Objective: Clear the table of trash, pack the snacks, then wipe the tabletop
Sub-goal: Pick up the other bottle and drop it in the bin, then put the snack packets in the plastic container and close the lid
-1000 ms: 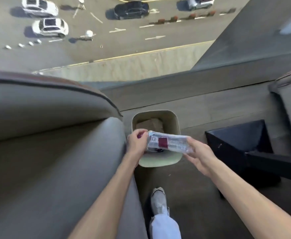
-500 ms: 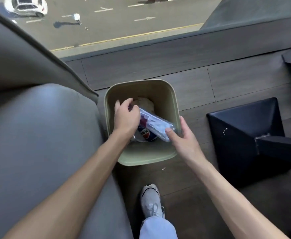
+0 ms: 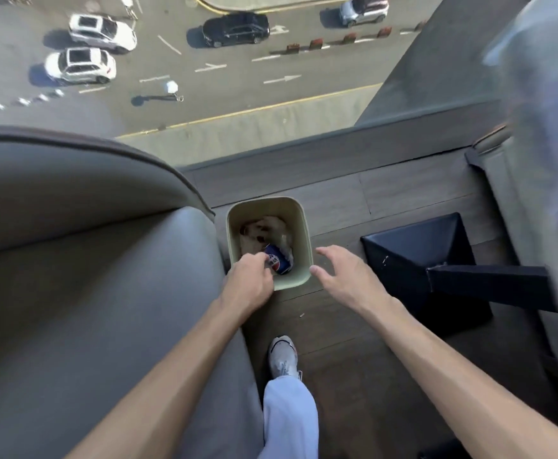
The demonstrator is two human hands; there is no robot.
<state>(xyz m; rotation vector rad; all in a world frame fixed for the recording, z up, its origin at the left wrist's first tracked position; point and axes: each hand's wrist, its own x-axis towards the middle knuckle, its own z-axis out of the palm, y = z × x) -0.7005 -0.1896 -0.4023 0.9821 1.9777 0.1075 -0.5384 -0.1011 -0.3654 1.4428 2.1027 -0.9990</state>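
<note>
A pale green trash bin (image 3: pixel 300 220) stands on the wood floor between a sofa and a table base. Inside it lie crumpled paper (image 3: pixel 264 228) and a clear plastic bottle with a blue Pepsi label (image 3: pixel 279 265). My left hand (image 3: pixel 249 283) hovers over the bin's near left corner, fingers loosely curled downward and holding nothing that shows. My right hand (image 3: pixel 343 273) is spread in the air just right of the bin, fingers straight and empty.
A grey sofa (image 3: pixel 105 293) fills the left side, tight against the bin. The table's black base (image 3: pixel 413 250) and post sit to the right, with a grey seat (image 3: pixel 519 210) beyond. My white shoe (image 3: pixel 282 356) is behind the bin. A window shows the street below.
Both hands held the bottle over the bin, lowered it in and let go. The bottle now lies in the bin and both hands have lifted away, the right one spreading to the right.
</note>
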